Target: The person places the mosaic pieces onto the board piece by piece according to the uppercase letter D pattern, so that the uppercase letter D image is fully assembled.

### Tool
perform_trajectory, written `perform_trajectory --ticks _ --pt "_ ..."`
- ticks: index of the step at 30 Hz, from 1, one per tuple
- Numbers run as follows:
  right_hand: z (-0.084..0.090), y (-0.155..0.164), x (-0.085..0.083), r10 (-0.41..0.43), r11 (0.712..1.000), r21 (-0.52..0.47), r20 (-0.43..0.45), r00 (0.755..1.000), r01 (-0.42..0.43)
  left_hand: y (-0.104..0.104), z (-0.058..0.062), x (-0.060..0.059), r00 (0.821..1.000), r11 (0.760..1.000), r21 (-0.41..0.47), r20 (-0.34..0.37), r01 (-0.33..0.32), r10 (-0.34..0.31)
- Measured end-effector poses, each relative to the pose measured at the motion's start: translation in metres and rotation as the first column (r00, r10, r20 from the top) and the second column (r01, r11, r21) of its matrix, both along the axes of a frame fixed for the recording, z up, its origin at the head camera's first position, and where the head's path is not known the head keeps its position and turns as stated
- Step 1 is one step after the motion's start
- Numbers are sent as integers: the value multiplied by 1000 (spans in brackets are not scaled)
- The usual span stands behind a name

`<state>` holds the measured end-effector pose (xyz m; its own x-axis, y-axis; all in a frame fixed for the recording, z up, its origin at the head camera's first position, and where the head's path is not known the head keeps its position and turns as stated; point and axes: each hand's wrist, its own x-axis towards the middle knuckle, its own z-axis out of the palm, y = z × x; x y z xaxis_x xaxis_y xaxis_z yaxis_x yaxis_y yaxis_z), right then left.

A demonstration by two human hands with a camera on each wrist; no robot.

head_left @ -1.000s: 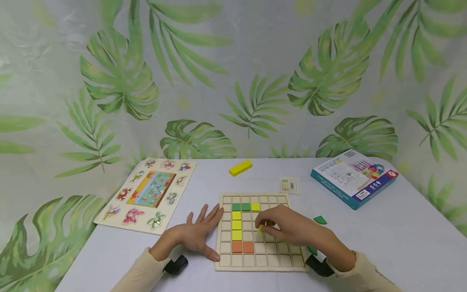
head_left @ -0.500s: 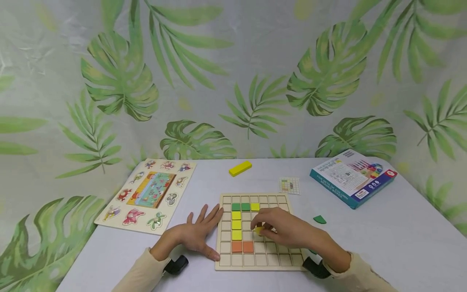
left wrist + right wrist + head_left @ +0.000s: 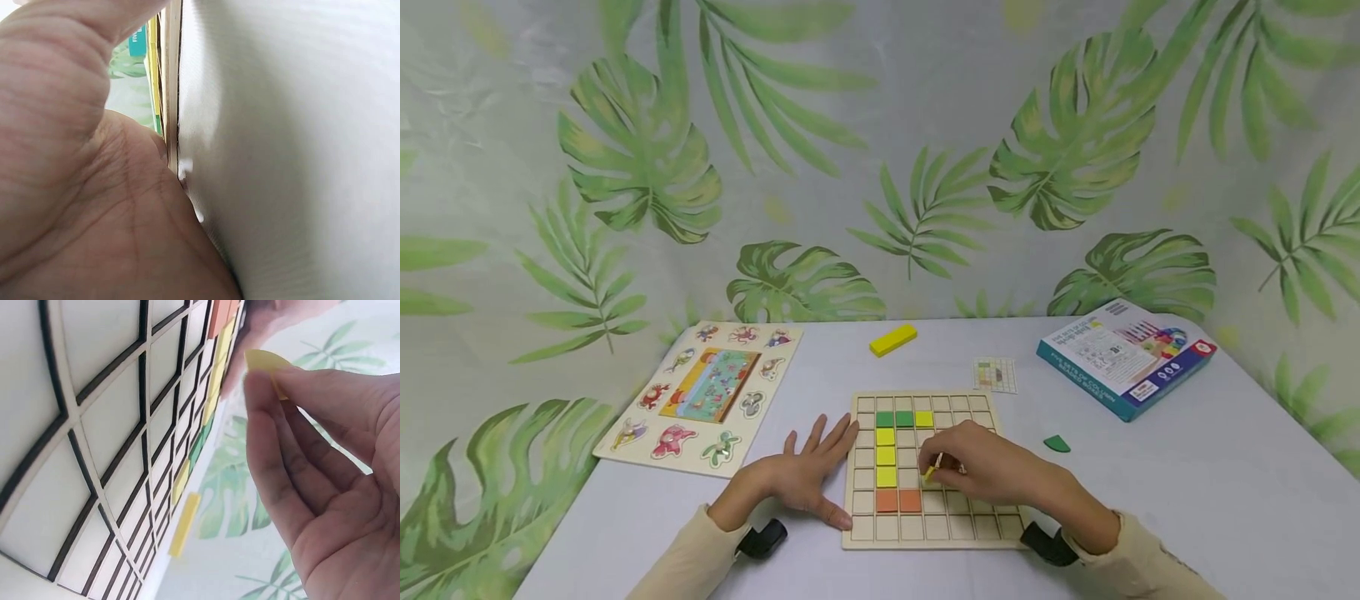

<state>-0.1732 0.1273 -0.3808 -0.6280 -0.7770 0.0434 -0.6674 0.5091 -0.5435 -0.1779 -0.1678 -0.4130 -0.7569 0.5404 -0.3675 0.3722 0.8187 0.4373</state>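
Note:
A wooden grid board (image 3: 936, 528) lies at the middle of the table. In its cells sit green tiles (image 3: 904, 419), yellow tiles (image 3: 886, 457) and orange tiles (image 3: 910, 501). My right hand (image 3: 981, 462) hovers over the board's middle, pinching a small yellow quarter-circle piece (image 3: 265, 361) between thumb and fingertips. From the head view, that piece appears tilted nearly edge-on. Fingers spread, my left hand (image 3: 808, 479) rests on the table and touches the board's left edge. Its palm fills much of the left wrist view, beside the board's edge (image 3: 172, 94).
A picture puzzle board (image 3: 700, 400) with animal pieces lies at the left. Behind the grid are a yellow block (image 3: 893, 340) and a small pattern card (image 3: 995, 375). A teal box (image 3: 1123, 358) stands back right, with a green quarter-circle piece (image 3: 1057, 444) nearer.
My right hand has shifted slightly left over the board, and the yellow quarter-circle piece has turned more edge-on. The left hand has stayed in place.

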Motion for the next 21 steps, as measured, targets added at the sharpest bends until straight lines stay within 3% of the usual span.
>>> perform_trajectory --ticks 6,14,21 --pt "-1 0 0 -17 1000 -9 44 999 17 0 0 -1 1000 1000 3 6 -1 1" --pt "-2 -1 0 13 1000 -22 23 1000 -12 -1 -2 -3 1000 1000 6 6 -1 1" --pt "-6 -2 1 4 999 -35 55 998 -2 -1 -2 -3 1000 1000 -5 -1 8 -8"
